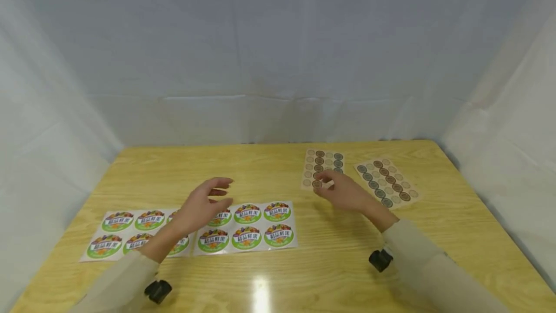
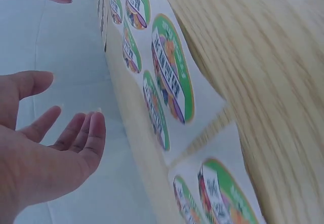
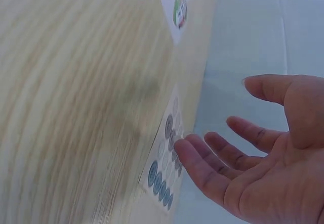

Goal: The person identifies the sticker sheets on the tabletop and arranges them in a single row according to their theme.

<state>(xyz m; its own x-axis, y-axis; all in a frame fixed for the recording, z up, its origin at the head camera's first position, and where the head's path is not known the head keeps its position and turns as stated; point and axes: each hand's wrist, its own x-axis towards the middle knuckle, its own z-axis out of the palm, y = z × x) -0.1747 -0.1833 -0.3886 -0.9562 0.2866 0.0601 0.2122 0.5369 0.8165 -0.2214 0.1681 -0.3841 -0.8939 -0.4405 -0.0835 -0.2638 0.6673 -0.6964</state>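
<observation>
My left hand (image 1: pixel 205 206) hovers over two white sheets of round fruit stickers, its fingers loosely bent and holding nothing. The left sticker sheet (image 1: pixel 132 224) and the right sticker sheet (image 1: pixel 262 215) lie side by side, each printed with green, white and orange labels. My right hand (image 1: pixel 344 191) is in the air by the near end of a beige sheet of small round stickers (image 1: pixel 324 161), thumb and fingers apart with nothing between them. Right of it lies a second beige sheet (image 1: pixel 386 182), turned at an angle. In the wrist views both palms show bare.
The sheets lie flat on a light wood-grain table (image 1: pixel 347 279). A pale fabric curtain (image 1: pixel 278 52) stands behind the table and along both sides. Each sleeve carries a black device (image 1: pixel 158 291) at the wrist. Light glares off the table's front middle.
</observation>
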